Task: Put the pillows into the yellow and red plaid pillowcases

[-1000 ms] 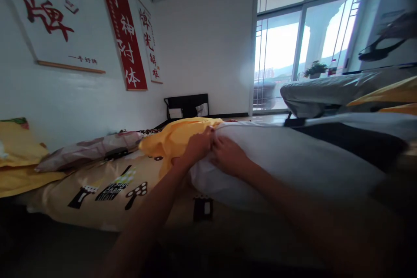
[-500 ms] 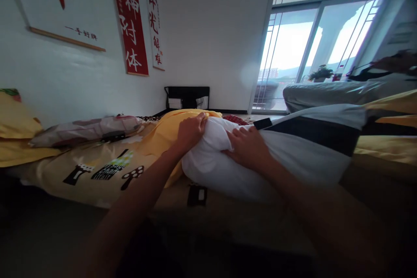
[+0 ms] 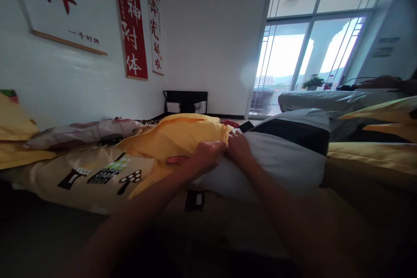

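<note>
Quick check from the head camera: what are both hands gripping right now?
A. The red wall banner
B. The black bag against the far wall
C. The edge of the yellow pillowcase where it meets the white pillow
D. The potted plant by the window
C: the left hand and right hand meet at the yellow pillowcase edge over the white pillow.

A white pillow is laid lengthwise on the bed, crossed by a dark band near its far end. Its near end is tucked into a yellow case, whose open edge is bunched up over the pillow. The case is crumpled and slack to the left.
</note>
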Tool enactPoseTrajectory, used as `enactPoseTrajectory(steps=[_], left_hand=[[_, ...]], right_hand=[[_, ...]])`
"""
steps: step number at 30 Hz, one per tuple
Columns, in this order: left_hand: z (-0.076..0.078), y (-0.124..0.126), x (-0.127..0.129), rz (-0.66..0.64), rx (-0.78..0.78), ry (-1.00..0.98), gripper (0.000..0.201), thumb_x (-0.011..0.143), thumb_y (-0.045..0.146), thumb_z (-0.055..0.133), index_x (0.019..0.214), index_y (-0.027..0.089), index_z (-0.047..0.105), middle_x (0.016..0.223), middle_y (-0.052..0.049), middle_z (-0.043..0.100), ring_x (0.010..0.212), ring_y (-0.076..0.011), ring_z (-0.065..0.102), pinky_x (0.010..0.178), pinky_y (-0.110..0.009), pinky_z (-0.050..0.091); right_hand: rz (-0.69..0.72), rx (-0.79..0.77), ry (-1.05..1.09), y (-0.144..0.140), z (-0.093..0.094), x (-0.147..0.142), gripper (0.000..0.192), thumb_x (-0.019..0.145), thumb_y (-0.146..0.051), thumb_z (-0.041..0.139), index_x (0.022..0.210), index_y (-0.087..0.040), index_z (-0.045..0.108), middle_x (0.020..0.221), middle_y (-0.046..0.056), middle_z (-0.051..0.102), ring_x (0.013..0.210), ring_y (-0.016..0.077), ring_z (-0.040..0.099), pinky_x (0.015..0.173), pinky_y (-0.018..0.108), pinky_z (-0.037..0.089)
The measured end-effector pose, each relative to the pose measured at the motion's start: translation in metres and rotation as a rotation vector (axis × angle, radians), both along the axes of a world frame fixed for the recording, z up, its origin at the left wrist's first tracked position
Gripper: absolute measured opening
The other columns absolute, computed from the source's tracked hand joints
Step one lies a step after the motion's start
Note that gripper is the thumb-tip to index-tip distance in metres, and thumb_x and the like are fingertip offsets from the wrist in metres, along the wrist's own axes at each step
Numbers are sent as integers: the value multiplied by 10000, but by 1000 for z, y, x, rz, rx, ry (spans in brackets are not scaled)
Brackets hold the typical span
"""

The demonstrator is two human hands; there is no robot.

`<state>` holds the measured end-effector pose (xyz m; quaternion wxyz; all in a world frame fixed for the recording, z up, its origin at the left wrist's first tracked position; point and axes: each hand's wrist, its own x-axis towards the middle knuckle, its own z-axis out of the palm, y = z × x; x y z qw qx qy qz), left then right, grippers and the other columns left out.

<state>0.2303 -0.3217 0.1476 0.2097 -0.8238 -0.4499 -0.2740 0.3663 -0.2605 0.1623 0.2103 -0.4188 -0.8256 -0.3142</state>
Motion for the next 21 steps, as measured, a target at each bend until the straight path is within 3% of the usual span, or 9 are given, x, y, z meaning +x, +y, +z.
enactPoseTrajectory(steps=[6, 11, 16, 21], left_hand=[[-23, -6, -59, 66, 80, 13, 255, 963, 315, 389, 969, 178, 604, 841, -60, 673, 759, -185, 613, 670, -285, 403], [-30, -1, -99, 166, 52, -432, 252, 919, 346, 455, 827, 175, 614, 816, -59, 661, 779, -177, 583, 747, -296, 408], [-32, 13, -139, 335, 59, -711, 162, 844, 289, 470, 788, 166, 558, 820, -71, 598, 812, -195, 523, 795, -328, 384], [-55, 17, -183, 366, -201, -1002, 234, 749, 355, 569, 600, 177, 536, 565, -19, 521, 585, -163, 488, 627, -282, 362]], right_hand=[[-85, 32, 56, 6, 2, 10, 286, 887, -146, 402, 957, -86, 673, 992, 149, 686, 876, 220, 608, 779, 333, 355], [-72, 86, 77, 12, -9, 18, 242, 850, -187, 471, 954, -97, 670, 998, 135, 697, 886, 215, 606, 800, 317, 339], [-42, 143, 79, 16, -17, 18, 261, 874, -272, 491, 930, -93, 671, 1000, 144, 698, 884, 226, 607, 807, 327, 328], [-40, 154, 73, 10, -17, 16, 233, 862, -270, 505, 883, -109, 673, 941, 129, 703, 824, 212, 601, 787, 327, 314]])
